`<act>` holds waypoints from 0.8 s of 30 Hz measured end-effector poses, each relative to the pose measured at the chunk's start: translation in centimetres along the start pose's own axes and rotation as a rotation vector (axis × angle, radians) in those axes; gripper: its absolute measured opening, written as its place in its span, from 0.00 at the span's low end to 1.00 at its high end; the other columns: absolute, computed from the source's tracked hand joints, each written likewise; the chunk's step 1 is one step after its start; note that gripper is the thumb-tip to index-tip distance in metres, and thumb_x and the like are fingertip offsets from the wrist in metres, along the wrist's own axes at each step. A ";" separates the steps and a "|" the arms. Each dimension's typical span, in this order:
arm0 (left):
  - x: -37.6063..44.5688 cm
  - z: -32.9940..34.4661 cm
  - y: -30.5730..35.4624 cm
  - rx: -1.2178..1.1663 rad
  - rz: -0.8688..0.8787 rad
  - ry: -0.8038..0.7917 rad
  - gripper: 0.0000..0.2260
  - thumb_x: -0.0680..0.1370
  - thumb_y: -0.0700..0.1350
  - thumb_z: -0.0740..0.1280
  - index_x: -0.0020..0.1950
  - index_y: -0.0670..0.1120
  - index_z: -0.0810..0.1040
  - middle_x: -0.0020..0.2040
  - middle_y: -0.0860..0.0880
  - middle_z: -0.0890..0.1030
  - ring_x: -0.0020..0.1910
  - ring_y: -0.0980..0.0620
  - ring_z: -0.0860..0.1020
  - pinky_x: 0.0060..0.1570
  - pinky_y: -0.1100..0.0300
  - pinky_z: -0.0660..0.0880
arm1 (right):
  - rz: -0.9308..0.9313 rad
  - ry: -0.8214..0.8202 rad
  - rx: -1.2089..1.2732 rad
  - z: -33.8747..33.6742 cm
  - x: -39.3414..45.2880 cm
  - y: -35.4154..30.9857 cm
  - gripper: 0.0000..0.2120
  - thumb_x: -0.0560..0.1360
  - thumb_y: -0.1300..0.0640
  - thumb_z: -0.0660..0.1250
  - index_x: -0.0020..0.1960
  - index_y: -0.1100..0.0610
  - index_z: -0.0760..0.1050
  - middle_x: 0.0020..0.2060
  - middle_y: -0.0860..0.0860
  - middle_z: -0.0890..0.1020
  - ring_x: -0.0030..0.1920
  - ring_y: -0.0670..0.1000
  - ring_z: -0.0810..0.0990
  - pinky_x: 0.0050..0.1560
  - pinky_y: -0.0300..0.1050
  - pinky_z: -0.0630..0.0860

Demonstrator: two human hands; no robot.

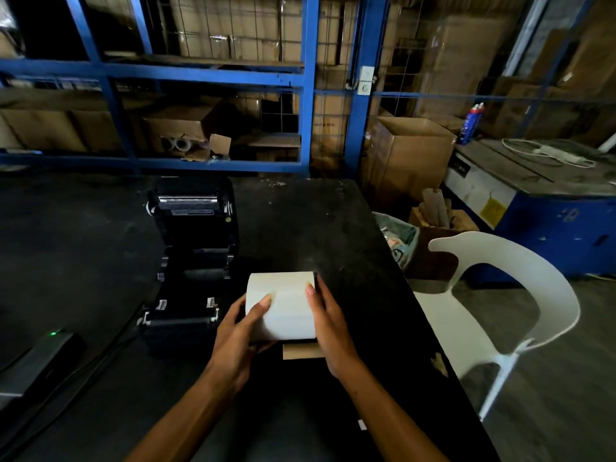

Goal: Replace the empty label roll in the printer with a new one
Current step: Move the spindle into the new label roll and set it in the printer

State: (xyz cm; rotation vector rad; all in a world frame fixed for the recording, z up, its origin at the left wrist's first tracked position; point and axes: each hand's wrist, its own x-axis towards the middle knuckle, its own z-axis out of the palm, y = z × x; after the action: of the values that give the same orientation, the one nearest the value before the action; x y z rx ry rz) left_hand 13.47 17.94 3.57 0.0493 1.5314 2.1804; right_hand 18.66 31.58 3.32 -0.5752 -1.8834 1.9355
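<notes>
A full white label roll (286,305) is held just above the black table (333,221), right of the printer. My left hand (240,331) grips its left end and my right hand (328,323) grips its right end, thumbs on top. Under the roll lies a bare brown cardboard core (300,351), partly hidden by my hands. The black label printer (191,258) stands to the left with its lid tipped open to the back; its roll bay looks dark and I see no roll in it.
A black power adapter (43,355) with a green light lies at the left with cables. A white plastic chair (500,305) stands by the table's right edge. Cardboard boxes (406,155), a bin bag and blue shelving (310,81) fill the back.
</notes>
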 end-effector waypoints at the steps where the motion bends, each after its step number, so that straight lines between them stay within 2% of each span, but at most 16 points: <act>1: 0.1 0.3 -0.2 0.014 -0.001 0.004 0.28 0.60 0.58 0.76 0.58 0.54 0.78 0.53 0.50 0.84 0.54 0.47 0.81 0.40 0.53 0.80 | -0.004 -0.011 0.011 -0.3 0.1 0.1 0.20 0.78 0.46 0.62 0.69 0.45 0.68 0.54 0.37 0.76 0.47 0.30 0.78 0.41 0.22 0.72; 3: 0.4 1.0 -0.4 0.041 0.001 0.003 0.28 0.59 0.59 0.76 0.57 0.55 0.78 0.51 0.53 0.85 0.53 0.49 0.82 0.42 0.52 0.81 | 0.005 -0.045 0.065 -1.1 0.3 0.4 0.21 0.76 0.46 0.65 0.68 0.44 0.69 0.54 0.37 0.79 0.50 0.33 0.80 0.46 0.28 0.76; 5: 0.9 2.0 -0.7 0.055 -0.009 0.014 0.28 0.59 0.58 0.76 0.58 0.55 0.78 0.49 0.53 0.86 0.51 0.50 0.83 0.43 0.51 0.81 | 0.072 -0.089 0.165 -2.1 0.7 0.7 0.30 0.70 0.41 0.67 0.69 0.46 0.69 0.58 0.45 0.81 0.56 0.43 0.81 0.58 0.46 0.78; 7: 1.2 2.9 -0.9 0.064 -0.002 0.016 0.28 0.59 0.57 0.76 0.58 0.54 0.77 0.48 0.53 0.86 0.48 0.52 0.84 0.40 0.53 0.81 | 0.123 -0.120 0.237 -3.1 1.2 1.0 0.31 0.66 0.39 0.69 0.67 0.45 0.71 0.58 0.50 0.82 0.57 0.51 0.81 0.61 0.57 0.76; 9: 1.6 3.7 -1.3 0.082 0.004 0.019 0.27 0.61 0.56 0.76 0.59 0.53 0.77 0.46 0.53 0.86 0.44 0.55 0.84 0.37 0.55 0.81 | 0.130 -0.098 0.234 -3.8 1.7 1.4 0.22 0.67 0.45 0.72 0.61 0.44 0.76 0.55 0.51 0.84 0.56 0.54 0.82 0.59 0.57 0.77; 11: 2.0 4.4 -1.8 0.118 0.004 0.014 0.25 0.64 0.55 0.75 0.59 0.53 0.76 0.46 0.51 0.86 0.42 0.56 0.84 0.37 0.56 0.81 | 0.143 -0.041 0.281 -4.2 2.0 1.7 0.22 0.66 0.47 0.74 0.59 0.47 0.78 0.54 0.53 0.84 0.55 0.56 0.82 0.57 0.57 0.78; 13: 2.9 4.9 -2.0 0.217 -0.017 0.003 0.25 0.67 0.56 0.74 0.62 0.54 0.74 0.51 0.49 0.84 0.46 0.53 0.83 0.38 0.54 0.81 | 0.177 0.013 0.358 -4.8 2.3 1.8 0.23 0.65 0.49 0.74 0.58 0.52 0.78 0.54 0.56 0.84 0.55 0.58 0.82 0.56 0.56 0.79; 15: 4.3 5.2 -1.7 0.329 -0.083 -0.073 0.24 0.71 0.61 0.69 0.65 0.57 0.73 0.58 0.48 0.81 0.54 0.49 0.80 0.41 0.53 0.81 | 0.218 0.061 0.420 -5.7 2.9 1.8 0.17 0.70 0.53 0.71 0.58 0.54 0.78 0.54 0.58 0.84 0.55 0.59 0.82 0.55 0.58 0.79; 16: 5.0 5.2 -1.4 0.343 -0.142 -0.119 0.21 0.72 0.64 0.65 0.63 0.58 0.74 0.59 0.48 0.80 0.56 0.48 0.80 0.43 0.53 0.80 | 0.251 0.076 0.446 -6.2 3.2 1.8 0.15 0.72 0.54 0.69 0.59 0.55 0.78 0.54 0.58 0.83 0.55 0.59 0.82 0.54 0.59 0.79; 18: 6.2 4.7 -1.1 0.363 -0.215 -0.151 0.16 0.75 0.66 0.59 0.55 0.59 0.78 0.55 0.47 0.82 0.54 0.47 0.80 0.46 0.53 0.78 | 0.338 0.101 0.491 -7.4 3.7 1.8 0.17 0.75 0.52 0.66 0.62 0.54 0.75 0.57 0.58 0.82 0.57 0.59 0.81 0.53 0.59 0.78; 19: 6.8 4.3 -1.5 0.440 -0.180 -0.134 0.13 0.77 0.62 0.61 0.51 0.58 0.79 0.53 0.46 0.82 0.52 0.47 0.81 0.46 0.55 0.77 | 0.372 0.113 0.507 -8.0 3.9 1.8 0.18 0.75 0.51 0.66 0.64 0.54 0.74 0.57 0.58 0.82 0.57 0.59 0.80 0.54 0.59 0.77; 21: 8.0 3.1 -3.0 0.784 -0.005 -0.107 0.06 0.77 0.51 0.67 0.48 0.52 0.82 0.49 0.45 0.84 0.49 0.48 0.81 0.47 0.59 0.76 | 0.400 0.139 0.514 -9.2 4.1 2.0 0.19 0.76 0.49 0.65 0.65 0.54 0.73 0.58 0.57 0.81 0.58 0.59 0.79 0.57 0.61 0.75; 22: 8.5 2.6 -4.0 0.960 0.054 -0.115 0.06 0.76 0.46 0.69 0.49 0.48 0.84 0.49 0.44 0.85 0.50 0.48 0.82 0.49 0.62 0.75 | 0.403 0.151 0.513 -9.7 4.1 2.1 0.19 0.76 0.49 0.65 0.65 0.53 0.73 0.58 0.56 0.81 0.59 0.59 0.79 0.57 0.61 0.75; 24: 9.3 1.8 -5.6 1.211 0.065 -0.159 0.09 0.74 0.45 0.71 0.52 0.44 0.84 0.51 0.44 0.85 0.52 0.49 0.82 0.52 0.64 0.74 | 0.398 0.174 0.510 -10.6 4.1 2.2 0.19 0.76 0.49 0.65 0.65 0.53 0.73 0.57 0.56 0.81 0.58 0.59 0.78 0.54 0.59 0.77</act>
State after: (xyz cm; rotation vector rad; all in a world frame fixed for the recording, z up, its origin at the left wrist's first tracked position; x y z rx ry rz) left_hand 7.70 24.65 -2.94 0.6291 2.4900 0.9481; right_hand 20.94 42.68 0.85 -0.9628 -1.1601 2.4012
